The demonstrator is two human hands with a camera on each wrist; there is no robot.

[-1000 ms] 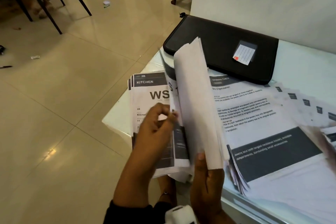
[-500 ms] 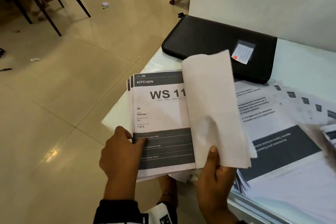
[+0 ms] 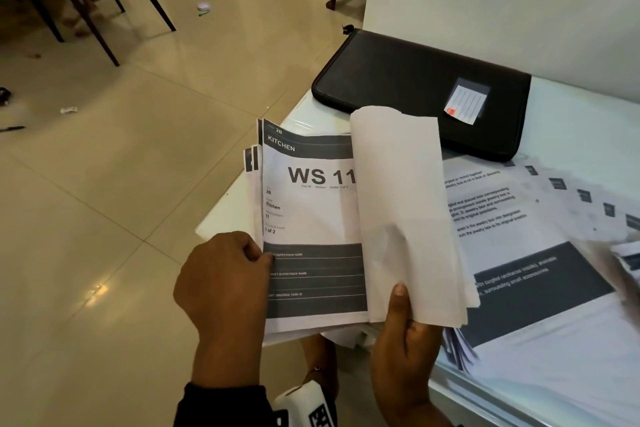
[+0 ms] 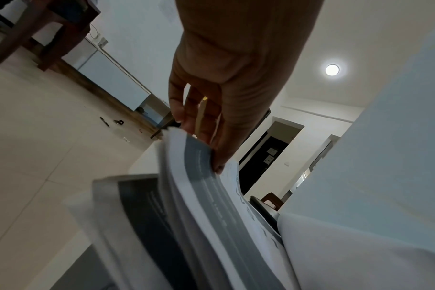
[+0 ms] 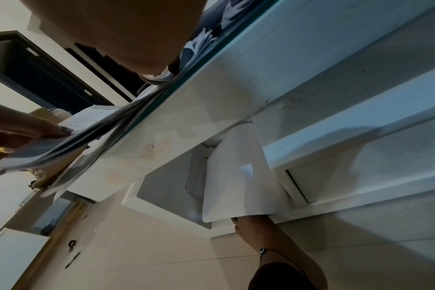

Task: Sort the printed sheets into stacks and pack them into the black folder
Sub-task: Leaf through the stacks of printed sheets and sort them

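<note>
The white table (image 3: 571, 121) carried it all, its near-left corner jutting out over the pale tiled floor (image 3: 104, 218). Chair legs (image 3: 104, 3) stood well back on those tiles among a few scraps of litter. Along the far side of the table, against the white wall, lay the black folder (image 3: 398, 80) — closed and flat, a small lined label (image 3: 465, 104) tucked in a clear pocket on its cover. Just in front of it, printed sheets (image 3: 540, 291) were fanned out across the right of the table, dark header blocks stepping away to the right edge, which was blurred.

At the corner, a stack of sheets (image 3: 311, 218) overhung the table edge, its top page reading "KITCHEN" and "WS 11". A lifted bundle of pages (image 3: 401, 211) rose blank-side-up over the right of that stack and hid part of both the "WS 11" page and the spread behind it.

The left hand (image 3: 225, 281) came in from below-left, knuckles up — thumb on top of the page's dark band and fingers (image 4: 184, 111) underneath, pinching the stack's left edge. The right hand (image 3: 401, 347) reached up from below, thumb pressed on the blank face of the lifted bundle, gripping its lower edge and holding it raised.
</note>
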